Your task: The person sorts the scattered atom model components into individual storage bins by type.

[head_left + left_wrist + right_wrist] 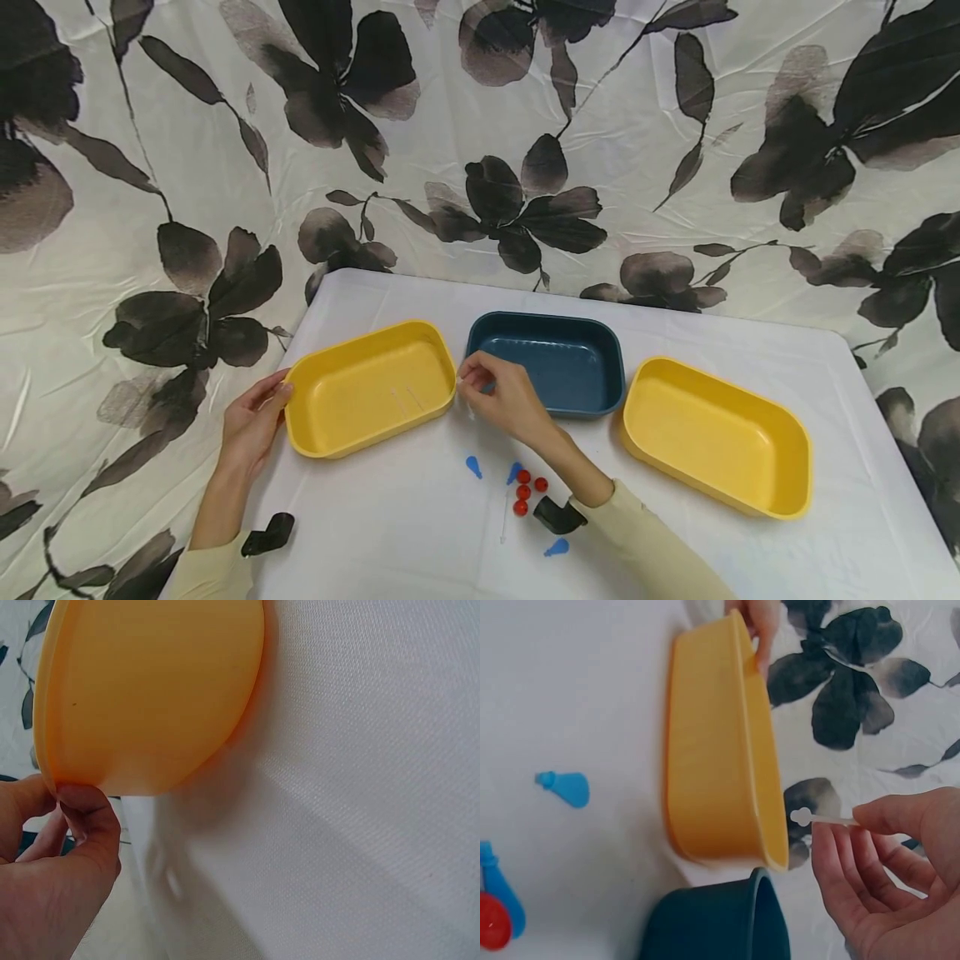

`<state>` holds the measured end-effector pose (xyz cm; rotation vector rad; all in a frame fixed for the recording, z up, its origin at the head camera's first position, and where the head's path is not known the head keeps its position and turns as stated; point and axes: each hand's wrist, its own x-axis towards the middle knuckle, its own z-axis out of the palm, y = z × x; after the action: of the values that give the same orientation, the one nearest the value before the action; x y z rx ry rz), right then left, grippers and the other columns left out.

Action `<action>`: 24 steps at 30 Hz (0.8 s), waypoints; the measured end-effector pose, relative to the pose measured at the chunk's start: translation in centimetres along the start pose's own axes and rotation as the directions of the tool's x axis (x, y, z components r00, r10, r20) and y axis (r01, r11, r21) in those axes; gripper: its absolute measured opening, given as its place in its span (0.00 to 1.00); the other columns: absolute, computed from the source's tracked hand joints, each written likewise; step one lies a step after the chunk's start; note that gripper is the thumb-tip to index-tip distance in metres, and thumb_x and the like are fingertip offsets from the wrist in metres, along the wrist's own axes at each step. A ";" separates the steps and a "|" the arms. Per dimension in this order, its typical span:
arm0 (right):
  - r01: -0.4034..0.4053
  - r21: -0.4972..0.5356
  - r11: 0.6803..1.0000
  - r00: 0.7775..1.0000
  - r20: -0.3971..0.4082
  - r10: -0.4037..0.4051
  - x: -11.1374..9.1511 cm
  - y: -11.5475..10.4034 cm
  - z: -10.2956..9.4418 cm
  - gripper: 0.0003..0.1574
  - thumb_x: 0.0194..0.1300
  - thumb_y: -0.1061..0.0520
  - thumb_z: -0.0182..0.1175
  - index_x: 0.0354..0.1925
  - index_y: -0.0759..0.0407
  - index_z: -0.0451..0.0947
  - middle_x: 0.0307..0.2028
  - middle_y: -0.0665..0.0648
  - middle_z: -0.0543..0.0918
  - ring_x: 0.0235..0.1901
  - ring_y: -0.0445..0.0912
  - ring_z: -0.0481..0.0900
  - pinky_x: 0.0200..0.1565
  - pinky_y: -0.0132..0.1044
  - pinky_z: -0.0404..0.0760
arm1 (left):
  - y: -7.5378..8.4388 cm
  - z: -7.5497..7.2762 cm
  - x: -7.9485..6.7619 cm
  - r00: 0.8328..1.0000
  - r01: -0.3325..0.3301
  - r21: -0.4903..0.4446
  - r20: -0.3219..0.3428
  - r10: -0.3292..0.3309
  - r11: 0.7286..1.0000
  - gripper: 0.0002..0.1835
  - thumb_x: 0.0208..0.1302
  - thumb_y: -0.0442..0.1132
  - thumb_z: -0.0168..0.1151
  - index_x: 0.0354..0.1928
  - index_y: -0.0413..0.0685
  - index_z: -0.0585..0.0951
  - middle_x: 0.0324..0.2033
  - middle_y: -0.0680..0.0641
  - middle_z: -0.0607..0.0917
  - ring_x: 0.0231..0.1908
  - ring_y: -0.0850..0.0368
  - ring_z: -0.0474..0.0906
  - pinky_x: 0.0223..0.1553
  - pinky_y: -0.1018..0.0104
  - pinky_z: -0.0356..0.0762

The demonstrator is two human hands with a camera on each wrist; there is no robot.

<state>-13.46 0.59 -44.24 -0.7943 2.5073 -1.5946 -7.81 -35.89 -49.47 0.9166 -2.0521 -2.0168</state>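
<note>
Flanking a yellow tray (337, 408), hands (251, 425) (506, 396) pinch it and a white stick (821, 819).

Covered and Cropped

In the head view, the right grip (504, 396) covers part of the navy tray (573, 367); two sticks (415, 398) in the left yellow tray (341, 404) are too faint to identify. The right wrist view crops a red ball (493, 921); that grip hides one end of a white stick (832, 820).

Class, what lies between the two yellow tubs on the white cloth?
The dark blue tub stands between them, as the head view shows; the right hand covers part of its left side.
</note>
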 end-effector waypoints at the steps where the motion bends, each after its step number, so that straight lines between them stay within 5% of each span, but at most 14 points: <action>1: -0.001 0.002 1.000 1.000 -0.002 0.001 0.1 -0.1 0.1 0.06 0.66 0.65 0.67 0.42 0.61 0.81 0.34 0.54 0.83 0.34 0.44 0.80 0.41 0.40 0.85 | 0.0 0.0 0.0 1.000 0.001 0.004 -0.002 -0.001 1.000 0.29 0.74 0.42 0.63 0.73 0.42 0.71 0.49 0.55 0.73 0.42 0.69 0.76 0.42 0.83 0.78; 24: -0.035 0.065 0.997 0.999 -0.018 0.037 3.4 -0.6 2.8 0.04 0.69 0.63 0.66 0.42 0.63 0.81 0.34 0.56 0.83 0.34 0.45 0.80 0.40 0.30 0.81 | -0.2 0.1 0.2 1.000 0.009 0.069 -0.025 -0.007 0.998 0.29 0.76 0.43 0.61 0.74 0.45 0.70 0.51 0.56 0.73 0.47 0.66 0.75 0.44 0.83 0.78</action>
<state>-15.24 -3.49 -44.27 -0.7255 2.4546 -1.6701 -7.97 -35.88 -49.70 0.9588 -2.1200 -1.9394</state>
